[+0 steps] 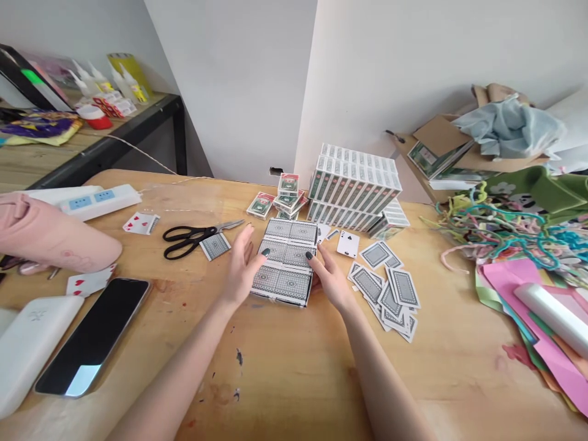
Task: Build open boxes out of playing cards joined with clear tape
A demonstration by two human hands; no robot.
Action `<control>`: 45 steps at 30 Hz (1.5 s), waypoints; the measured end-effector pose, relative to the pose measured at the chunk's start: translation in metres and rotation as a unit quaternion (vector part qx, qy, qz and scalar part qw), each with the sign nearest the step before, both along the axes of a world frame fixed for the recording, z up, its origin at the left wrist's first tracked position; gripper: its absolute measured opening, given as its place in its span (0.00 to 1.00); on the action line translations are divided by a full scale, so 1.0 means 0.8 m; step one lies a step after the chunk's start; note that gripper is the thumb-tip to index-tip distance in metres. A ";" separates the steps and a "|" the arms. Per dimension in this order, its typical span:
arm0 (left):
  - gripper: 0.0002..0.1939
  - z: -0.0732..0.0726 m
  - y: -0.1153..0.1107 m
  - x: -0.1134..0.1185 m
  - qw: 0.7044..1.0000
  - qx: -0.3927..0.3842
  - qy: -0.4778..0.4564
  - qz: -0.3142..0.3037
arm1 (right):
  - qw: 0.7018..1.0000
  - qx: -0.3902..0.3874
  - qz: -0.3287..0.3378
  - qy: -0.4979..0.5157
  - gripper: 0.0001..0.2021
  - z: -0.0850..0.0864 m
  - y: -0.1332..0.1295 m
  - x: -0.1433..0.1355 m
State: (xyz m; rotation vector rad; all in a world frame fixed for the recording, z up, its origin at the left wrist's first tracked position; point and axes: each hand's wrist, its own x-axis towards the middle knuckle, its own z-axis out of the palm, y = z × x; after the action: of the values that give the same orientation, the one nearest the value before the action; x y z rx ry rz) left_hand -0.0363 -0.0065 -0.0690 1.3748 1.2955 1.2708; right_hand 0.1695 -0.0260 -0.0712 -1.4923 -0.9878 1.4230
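"What crowds the table (285, 373)?"
"Black scissors (212, 231) and a phone (96, 334) on the left, loose cards (404, 288) on the right. Stacked card boxes (353, 184) block the far side."
"And the card-covered panel (288, 263)?"
"Right between the hands: left hand (241, 266) holding its left edge, right hand (329, 275) its right, thumbs on top, other fingers partly hidden."

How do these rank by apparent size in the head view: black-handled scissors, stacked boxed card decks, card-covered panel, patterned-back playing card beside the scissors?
1. Stacked boxed card decks
2. Card-covered panel
3. Black-handled scissors
4. Patterned-back playing card
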 end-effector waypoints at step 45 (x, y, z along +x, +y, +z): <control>0.43 -0.023 0.017 0.000 0.967 -0.143 -0.141 -0.159 | 0.979 0.105 -0.174 -0.033 0.18 -0.021 -0.023 -0.051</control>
State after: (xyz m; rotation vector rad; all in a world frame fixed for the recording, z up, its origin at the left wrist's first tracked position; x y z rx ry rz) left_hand -0.0361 0.0071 -0.0877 1.0985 0.9715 0.9737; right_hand 0.1288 -0.0448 -0.0882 -1.4762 -0.8372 0.9965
